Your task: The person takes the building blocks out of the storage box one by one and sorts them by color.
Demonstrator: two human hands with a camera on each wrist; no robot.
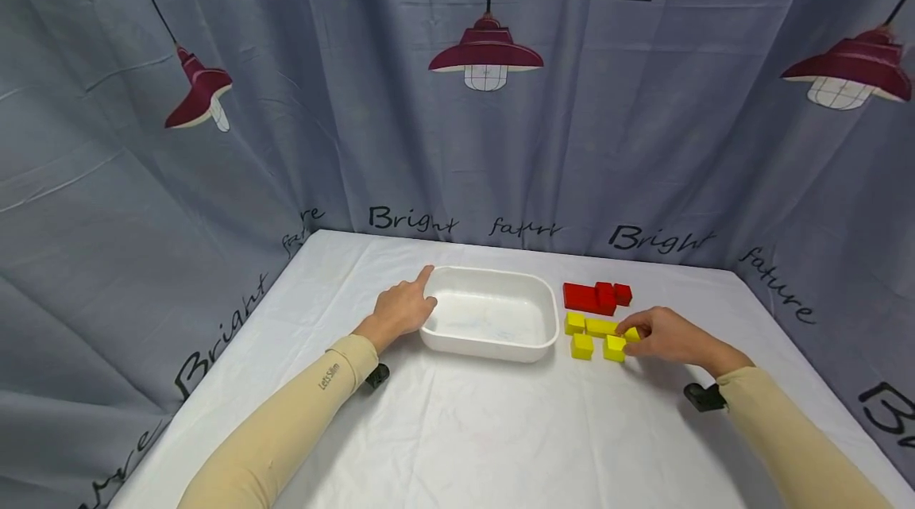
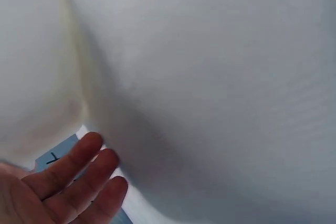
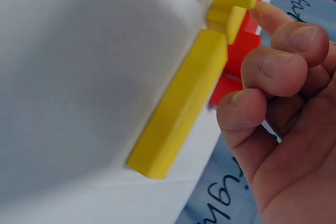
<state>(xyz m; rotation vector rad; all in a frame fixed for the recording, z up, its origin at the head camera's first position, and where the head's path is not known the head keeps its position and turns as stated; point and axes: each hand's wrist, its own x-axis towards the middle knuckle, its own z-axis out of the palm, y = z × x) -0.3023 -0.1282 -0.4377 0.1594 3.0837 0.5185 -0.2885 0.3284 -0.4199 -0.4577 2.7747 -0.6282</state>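
Note:
A white rectangular tray stands on the table. My left hand rests at its left side, index finger pointing along the rim toward the far corner and thumb at the edge. In the left wrist view the other fingers reach out loosely beside a pale wall. Right of the tray, my right hand pinches a yellow cube between thumb and index finger, the other fingers curled. Below the index fingertip in the right wrist view lies a long yellow block.
More yellow blocks lie between the tray and my right hand, with red blocks behind them. A white cloth covers the table, and a grey curtain with printed lamps and lettering hangs along its back and sides.

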